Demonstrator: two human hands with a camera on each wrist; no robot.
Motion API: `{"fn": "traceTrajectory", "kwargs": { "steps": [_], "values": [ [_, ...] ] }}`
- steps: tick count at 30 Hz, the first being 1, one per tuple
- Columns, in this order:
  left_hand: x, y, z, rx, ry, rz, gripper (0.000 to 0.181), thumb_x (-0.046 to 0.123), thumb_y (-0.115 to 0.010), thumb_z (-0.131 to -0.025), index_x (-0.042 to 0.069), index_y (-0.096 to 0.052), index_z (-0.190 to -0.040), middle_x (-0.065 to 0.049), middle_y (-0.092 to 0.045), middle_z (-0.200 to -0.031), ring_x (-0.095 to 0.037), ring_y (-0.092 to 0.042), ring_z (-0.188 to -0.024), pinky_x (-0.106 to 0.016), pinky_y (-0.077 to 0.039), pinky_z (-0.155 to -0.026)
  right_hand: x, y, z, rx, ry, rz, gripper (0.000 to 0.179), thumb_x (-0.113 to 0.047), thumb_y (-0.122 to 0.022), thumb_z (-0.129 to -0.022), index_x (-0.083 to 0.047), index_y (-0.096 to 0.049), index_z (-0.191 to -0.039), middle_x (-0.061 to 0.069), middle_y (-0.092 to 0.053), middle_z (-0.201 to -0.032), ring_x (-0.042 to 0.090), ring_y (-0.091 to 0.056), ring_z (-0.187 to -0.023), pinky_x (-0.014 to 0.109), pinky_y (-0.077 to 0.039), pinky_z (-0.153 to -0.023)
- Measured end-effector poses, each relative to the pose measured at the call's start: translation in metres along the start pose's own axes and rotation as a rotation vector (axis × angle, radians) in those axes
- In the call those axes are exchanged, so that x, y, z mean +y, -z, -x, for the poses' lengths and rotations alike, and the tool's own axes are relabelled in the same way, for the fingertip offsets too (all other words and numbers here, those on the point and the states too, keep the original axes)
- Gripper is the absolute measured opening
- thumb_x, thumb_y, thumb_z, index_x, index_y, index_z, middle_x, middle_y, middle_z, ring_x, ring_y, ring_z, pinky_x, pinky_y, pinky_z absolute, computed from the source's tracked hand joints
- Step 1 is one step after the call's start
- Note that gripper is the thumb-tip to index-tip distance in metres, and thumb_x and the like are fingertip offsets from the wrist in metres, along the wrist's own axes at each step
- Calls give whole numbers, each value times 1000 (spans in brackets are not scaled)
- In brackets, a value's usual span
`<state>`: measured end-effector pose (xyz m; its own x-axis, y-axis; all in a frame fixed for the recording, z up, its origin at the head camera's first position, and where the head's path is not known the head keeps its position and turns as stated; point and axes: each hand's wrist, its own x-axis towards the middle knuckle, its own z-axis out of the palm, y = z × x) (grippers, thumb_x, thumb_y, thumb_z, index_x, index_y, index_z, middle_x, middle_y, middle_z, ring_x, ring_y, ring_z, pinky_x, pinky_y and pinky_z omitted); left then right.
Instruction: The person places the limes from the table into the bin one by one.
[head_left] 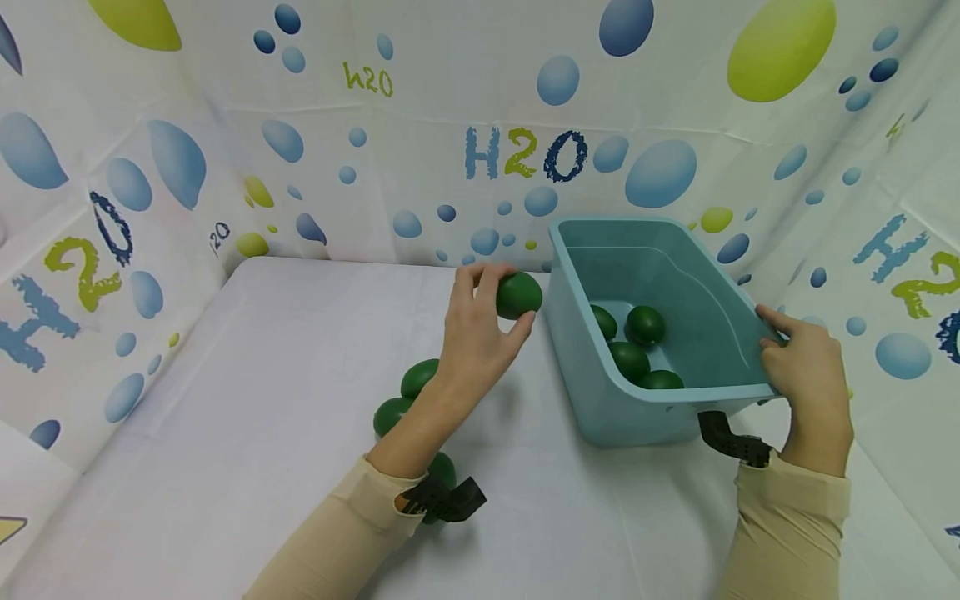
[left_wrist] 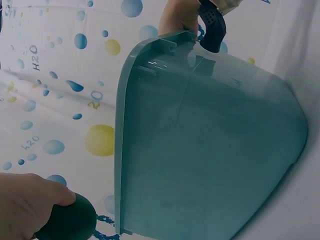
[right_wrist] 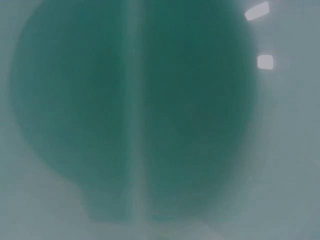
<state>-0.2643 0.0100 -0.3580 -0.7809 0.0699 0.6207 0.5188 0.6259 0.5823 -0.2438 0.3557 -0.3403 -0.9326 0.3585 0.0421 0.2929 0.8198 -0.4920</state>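
Note:
In the head view my left hand (head_left: 480, 333) pinches a smooth dark green avocado (head_left: 519, 296) between thumb and fingers, above the table just left of the teal plastic bin (head_left: 600, 408). The left wrist view shows this avocado (left_wrist: 70, 220) beside the bin's rim (left_wrist: 120, 150). Several more avocados (head_left: 647, 325) lie on the bin's floor, partly covered by its near wall. My right hand (head_left: 810, 375) grips the bin's right rim near the front corner. Other avocados (head_left: 392, 415) sit on the table, partly hidden behind my left forearm.
A white cloth (head_left: 225, 417) covers the table. Behind and at both sides hangs a white curtain (head_left: 450, 100) printed with drops and H2O lettering. Black straps (head_left: 450, 500) are on both wrists. The right wrist view holds only a blurred, close teal surface (right_wrist: 190, 100).

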Motion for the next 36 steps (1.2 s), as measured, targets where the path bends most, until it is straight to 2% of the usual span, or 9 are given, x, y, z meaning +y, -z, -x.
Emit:
{"fn": "traceTrajectory", "kwargs": {
  "steps": [6,12,22,31,36],
  "values": [
    [3,1,0,39,-60,68,50,19,-75,-82,13,-53,-126,-12,-42,-126,-23,-49,-116,-30,-52,-93,1,0,-1,-15,-11,-5,53,-4,-35,-96,-9,-28,-148,40,-35,-137,61,-48,-110,65,-46,-84],
    [8,3,1,56,-140,96,50,22,-74,-83,15,-55,-129,-12,-43,-126,-22,-48,-117,-28,-51,-93,1,0,-1,-9,-3,-9,53,-3,-35,-95,-8,-28,-147,40,-36,-137,61,-48,-110,65,-46,-83],
    [13,2,3,12,-229,113,55,20,-75,-82,15,-54,-133,-13,-44,-126,-20,-48,-117,-27,-50,-95,1,1,0,-16,-15,-20,53,-3,-34,-95,-9,-27,-148,41,-34,-137,62,-47,-110,65,-45,-82],
    [17,-1,3,-19,-275,144,61,18,-78,-79,5,-46,-129,-10,-48,-126,-18,-55,-112,-21,-53,-84,1,1,0,-18,-14,-21,53,-3,-34,-96,-9,-27,-148,40,-35,-138,62,-47,-110,66,-45,-82],
    [18,-3,4,-54,-322,138,61,17,-78,-79,4,-45,-128,-10,-51,-127,-17,-53,-114,-19,-53,-86,0,1,-1,-16,-14,-17,53,-4,-34,-95,-10,-27,-148,40,-35,-138,61,-47,-111,66,-45,-83]
  ]
}}
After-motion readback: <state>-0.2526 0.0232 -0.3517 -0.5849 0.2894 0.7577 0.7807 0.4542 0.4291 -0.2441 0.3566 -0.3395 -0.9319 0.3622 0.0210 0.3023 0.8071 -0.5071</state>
